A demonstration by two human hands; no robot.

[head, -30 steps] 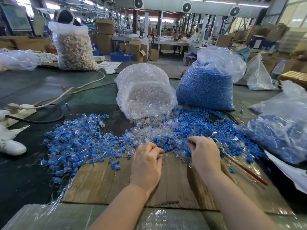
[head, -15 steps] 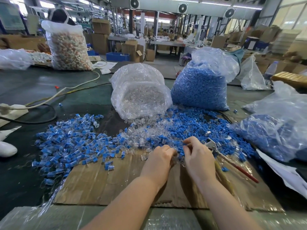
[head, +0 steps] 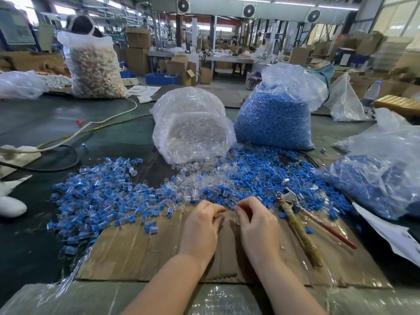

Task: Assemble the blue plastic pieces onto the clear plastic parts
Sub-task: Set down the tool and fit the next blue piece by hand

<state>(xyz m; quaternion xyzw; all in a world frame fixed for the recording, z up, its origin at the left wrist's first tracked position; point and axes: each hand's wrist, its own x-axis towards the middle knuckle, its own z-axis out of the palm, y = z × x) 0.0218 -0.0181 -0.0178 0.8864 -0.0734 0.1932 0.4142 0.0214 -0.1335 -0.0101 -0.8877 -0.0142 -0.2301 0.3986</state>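
Note:
My left hand (head: 201,226) and my right hand (head: 259,226) are drawn together over the cardboard sheet (head: 141,253), fingertips almost touching. Both have curled fingers that pinch small pieces; the fingers mostly hide them. The left hand appears to hold a clear plastic part, the right a blue piece. Just beyond the hands lie loose clear parts (head: 193,178) and loose blue pieces (head: 268,176). A wide heap of assembled blue-and-clear pieces (head: 97,198) spreads to the left.
A tipped bag of clear parts (head: 193,128) and an upright bag of blue pieces (head: 275,117) stand behind the piles. Another blue-filled bag (head: 381,173) sits at the right. Pliers (head: 295,223) lie beside my right hand. Cables (head: 68,137) cross the left.
Both hands have pulled back from the piles and come together over the cardboard. The left moved right, and the right drew in from the blue pieces.

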